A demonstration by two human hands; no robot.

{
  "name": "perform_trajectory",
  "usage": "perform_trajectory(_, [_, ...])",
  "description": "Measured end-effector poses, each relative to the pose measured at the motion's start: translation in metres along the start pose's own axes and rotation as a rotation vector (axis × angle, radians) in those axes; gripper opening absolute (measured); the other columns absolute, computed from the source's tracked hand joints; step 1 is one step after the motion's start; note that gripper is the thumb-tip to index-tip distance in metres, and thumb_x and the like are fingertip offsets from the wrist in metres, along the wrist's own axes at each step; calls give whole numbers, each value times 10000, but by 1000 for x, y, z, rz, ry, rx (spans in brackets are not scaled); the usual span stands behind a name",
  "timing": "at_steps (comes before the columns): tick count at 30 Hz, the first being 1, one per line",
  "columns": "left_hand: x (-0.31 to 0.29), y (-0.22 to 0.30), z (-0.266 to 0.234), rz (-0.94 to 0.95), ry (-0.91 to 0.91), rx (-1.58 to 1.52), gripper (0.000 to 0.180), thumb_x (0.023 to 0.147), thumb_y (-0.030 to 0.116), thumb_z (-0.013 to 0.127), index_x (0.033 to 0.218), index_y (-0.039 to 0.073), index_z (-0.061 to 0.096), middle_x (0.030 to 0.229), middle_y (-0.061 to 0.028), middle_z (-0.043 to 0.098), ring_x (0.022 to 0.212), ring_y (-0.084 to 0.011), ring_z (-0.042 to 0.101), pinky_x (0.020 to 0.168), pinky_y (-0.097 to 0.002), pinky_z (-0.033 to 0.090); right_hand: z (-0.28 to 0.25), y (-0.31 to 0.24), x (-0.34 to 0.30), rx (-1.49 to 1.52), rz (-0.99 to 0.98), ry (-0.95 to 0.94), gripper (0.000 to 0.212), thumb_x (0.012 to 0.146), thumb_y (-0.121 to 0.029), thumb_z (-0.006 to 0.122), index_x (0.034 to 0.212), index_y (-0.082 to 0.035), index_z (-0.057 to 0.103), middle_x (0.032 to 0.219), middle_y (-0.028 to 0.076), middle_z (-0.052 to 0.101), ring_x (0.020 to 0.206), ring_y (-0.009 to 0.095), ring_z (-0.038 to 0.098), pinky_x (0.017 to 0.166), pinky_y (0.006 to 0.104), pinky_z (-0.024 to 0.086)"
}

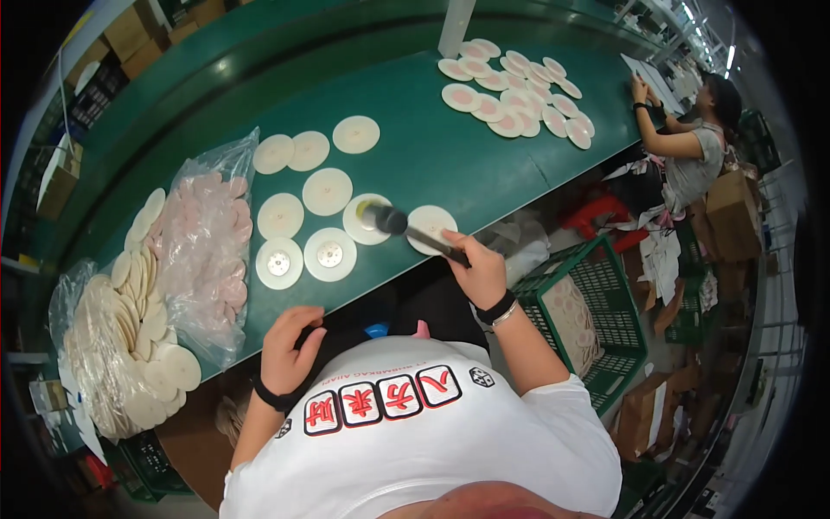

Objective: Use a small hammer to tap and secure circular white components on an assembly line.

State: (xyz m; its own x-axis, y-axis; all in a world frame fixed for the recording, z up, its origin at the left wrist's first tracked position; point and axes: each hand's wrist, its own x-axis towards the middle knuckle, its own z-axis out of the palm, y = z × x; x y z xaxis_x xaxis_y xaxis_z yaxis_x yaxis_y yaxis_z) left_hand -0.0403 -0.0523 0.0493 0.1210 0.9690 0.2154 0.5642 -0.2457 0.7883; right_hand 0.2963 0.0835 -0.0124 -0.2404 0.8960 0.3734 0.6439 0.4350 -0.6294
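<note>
"While the mallet (388, 219) is gripped by its handle in the right hand (477, 272), how is the left hand (292, 353) held?"

"It is held loosely curled at the near edge of the table (484, 182), thumb parted from the fingers. Nothing is seen in it."

"And where is the mallet's head placed?"

"It is seen over a white disc (353, 225). The head is blurred, so whether the disc is being touched cannot be told."

"Is anything found under the right hand?"

"The end disc (427, 217) is partly covered by the handle and a finger; whether it is pressed by that finger cannot be told."

"How are the others laid out?"

"Seven more discs (327, 191) are spread to the left and beyond. On the two nearest the edge, round metal plates (330, 253) are centred."

"What is kept further left?"

"Pink discs (207, 259) are held in a clear bag (222, 346), and beside it a cream pile (125, 329) is partly wrapped in plastic."

"And on the right?"

"Pink-centred discs (517, 99) are heaped near a post (456, 30). Below the table, flat pieces (571, 324) are held in a green crate (624, 298). Further off, a board (654, 84) is handled by a co-worker (700, 143)."
</note>
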Motion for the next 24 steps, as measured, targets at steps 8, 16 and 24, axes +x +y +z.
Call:
perform_trajectory(8, [-27,-20,-26,-91,190,20,259,905,-41,672,1162,-13,680,1098,-138,693,905,-227,701,842,-320,535,-47,-9,48,-21,-108,244,186,875,-32,762,952,-18,593,892,149,742,760,311,729,684,362,557])
perform_trajectory(16, [-42,-33,-27,-97,264,53,251,919,-36,660,1169,-12,675,1101,-135,687,904,-222,698,841,-317,533,-105,156,210,-357,187,551,310,903,-237,770,1042,11,647,794,217,663,710,354,660,673,446,514])
perform_trajectory(24, [-53,-49,-36,-137,294,56,230,934,-24,651,1163,-11,674,1083,-140,687,884,-227,697,809,-318,540,-92,151,219,154,318,496,242,943,-213,742,981,-13,612,769,86,684,546,182,597,480,360,452])
